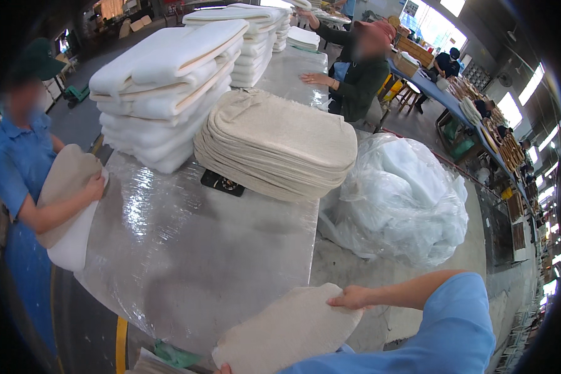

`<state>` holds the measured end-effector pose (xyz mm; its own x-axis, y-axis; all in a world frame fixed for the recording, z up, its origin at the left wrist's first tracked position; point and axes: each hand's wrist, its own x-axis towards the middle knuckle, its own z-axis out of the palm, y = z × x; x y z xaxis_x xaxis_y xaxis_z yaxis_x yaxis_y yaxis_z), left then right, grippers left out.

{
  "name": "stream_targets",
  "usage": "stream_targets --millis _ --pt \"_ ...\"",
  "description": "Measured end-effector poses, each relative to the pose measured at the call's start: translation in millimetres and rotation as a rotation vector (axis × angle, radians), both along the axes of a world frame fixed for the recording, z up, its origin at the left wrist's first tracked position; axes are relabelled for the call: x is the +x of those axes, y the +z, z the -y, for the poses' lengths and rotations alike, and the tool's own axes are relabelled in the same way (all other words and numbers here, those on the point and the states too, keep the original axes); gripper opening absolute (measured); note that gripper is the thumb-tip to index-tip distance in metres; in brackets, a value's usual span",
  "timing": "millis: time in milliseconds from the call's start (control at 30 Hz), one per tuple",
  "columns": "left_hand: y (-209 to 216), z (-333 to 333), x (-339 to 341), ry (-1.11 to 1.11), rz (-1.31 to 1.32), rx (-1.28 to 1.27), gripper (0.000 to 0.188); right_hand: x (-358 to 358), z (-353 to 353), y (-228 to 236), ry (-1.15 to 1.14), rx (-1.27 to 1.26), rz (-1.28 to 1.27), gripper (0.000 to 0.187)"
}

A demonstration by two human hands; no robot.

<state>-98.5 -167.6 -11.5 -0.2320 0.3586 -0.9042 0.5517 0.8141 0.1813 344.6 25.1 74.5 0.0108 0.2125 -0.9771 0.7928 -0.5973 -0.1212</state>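
Observation:
My right hand (352,298) pinches the upper right edge of a beige fabric cushion cover (287,330), rounded at its corners. At the lower edge of the view, only the fingertips of my left hand (223,369) show, closed on the cover's lower left end. The cover is stretched between both hands, over the near end of a table (218,249) wrapped in clear plastic film. Farther up the table lies a thick stack of similar beige covers (280,140). A small dark object (221,183) sticks out from under that stack.
Tall piles of folded white padding (168,75) stand at the table's far left. A bulky plastic bag of white padding (405,193) sits right of the table. One co-worker (25,143) at left holds a beige-and-white piece; another co-worker (361,75) leans at the far right side.

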Motion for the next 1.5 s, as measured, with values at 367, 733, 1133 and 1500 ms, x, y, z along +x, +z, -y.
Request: stream_targets --millis 367,733,1133,1500 --pt "-34.3 -23.0 -23.2 0.036 0.005 -0.062 0.088 -18.8 -43.7 -41.8 0.042 -0.134 0.135 0.094" --pt "-46.4 -16.2 -23.1 0.139 -0.052 0.019 0.083 -19.1 -50.9 -99.5 0.158 -0.131 0.097 0.088" --pt "-44.9 -3.5 -26.5 0.074 0.012 0.073 0.079 -20.9 -34.7 -91.2 0.143 -0.007 -0.011 0.083" --pt "15.2 -2.0 -12.0 0.831 0.697 0.420 0.067 -13.8 -19.7 -84.5 -0.005 0.114 -0.029 0.088"
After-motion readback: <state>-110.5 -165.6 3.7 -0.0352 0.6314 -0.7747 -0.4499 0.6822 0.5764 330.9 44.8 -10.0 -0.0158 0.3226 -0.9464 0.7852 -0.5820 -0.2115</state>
